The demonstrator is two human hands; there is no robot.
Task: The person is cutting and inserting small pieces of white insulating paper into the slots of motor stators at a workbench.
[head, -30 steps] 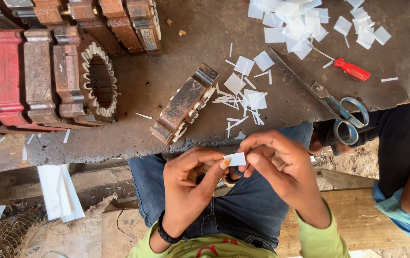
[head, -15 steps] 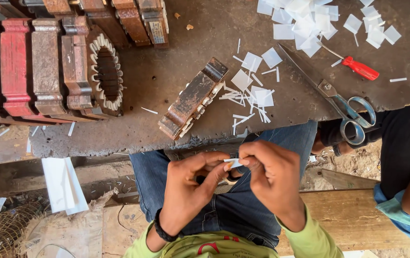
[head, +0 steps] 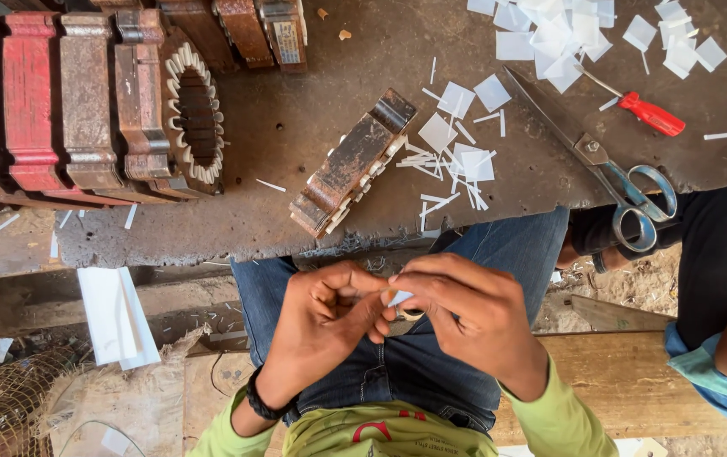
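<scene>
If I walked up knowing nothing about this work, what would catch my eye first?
Probably the two hands over the lap: the left hand and right hand pinch a small white paper piece between their fingers. Next, the rusty stator core lying tilted on the dark workbench, with white paper slips scattered beside it. To the right lie big scissors and a red-handled screwdriver.
</scene>
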